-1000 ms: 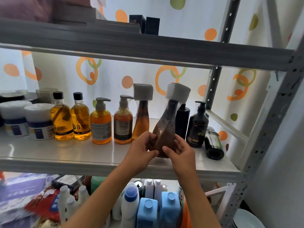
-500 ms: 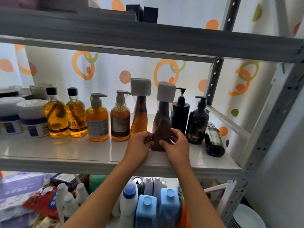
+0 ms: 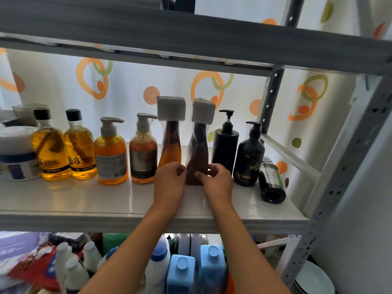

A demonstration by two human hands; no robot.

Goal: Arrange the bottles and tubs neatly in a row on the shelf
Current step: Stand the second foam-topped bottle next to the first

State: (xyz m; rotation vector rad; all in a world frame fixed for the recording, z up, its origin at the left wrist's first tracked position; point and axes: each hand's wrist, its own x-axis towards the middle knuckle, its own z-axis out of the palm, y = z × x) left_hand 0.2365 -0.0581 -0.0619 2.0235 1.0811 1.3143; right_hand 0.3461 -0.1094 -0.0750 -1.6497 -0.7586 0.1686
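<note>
The left hand (image 3: 169, 183) and right hand (image 3: 216, 183) pinch the dark brown bottle (image 3: 198, 151) low on either side. It stands upright on the shelf (image 3: 84, 200) between the amber bottle (image 3: 170, 145) and the black pump bottle (image 3: 225, 145).

Left hand (image 3: 169, 181): my fingers curled, pinching the bottle (image 3: 198, 153) low on its left.
Right hand (image 3: 217, 181): curled fingers pinch its right.
Arms: both reach up and away, forearms converging.

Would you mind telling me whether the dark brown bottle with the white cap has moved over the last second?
Yes. The dark brown bottle was tilted and lifted; now it stands upright on the shelf, between the amber bottle and black pump bottle.
</note>
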